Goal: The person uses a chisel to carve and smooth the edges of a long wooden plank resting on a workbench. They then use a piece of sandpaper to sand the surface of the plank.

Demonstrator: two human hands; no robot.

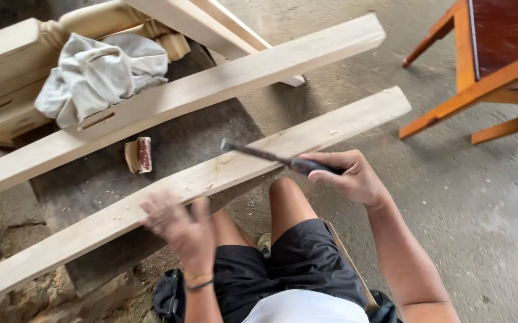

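Chisel [271, 157] gripped by its handle in the closed right hand [348, 176], blade slanting over the near plank [211, 179] | left hand [178, 224] blurred, fingers spread, holding nothing, beside that plank | plank lies across the lap on a dark block, likely for steadiness | second plank [181, 98], cloth [100, 72] beyond; concrete floor [480, 203], orange chair [480, 66].

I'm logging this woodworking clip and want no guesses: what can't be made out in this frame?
- Left hand, head view: motion blur hides its fingers and whether they touch the near plank.
- Dark tool in the right hand: its grip is covered by the fingers; the tip is blurred.
- Orange wooden furniture: cut off by the right edge.
- Far plank: partly under the grey cloth.
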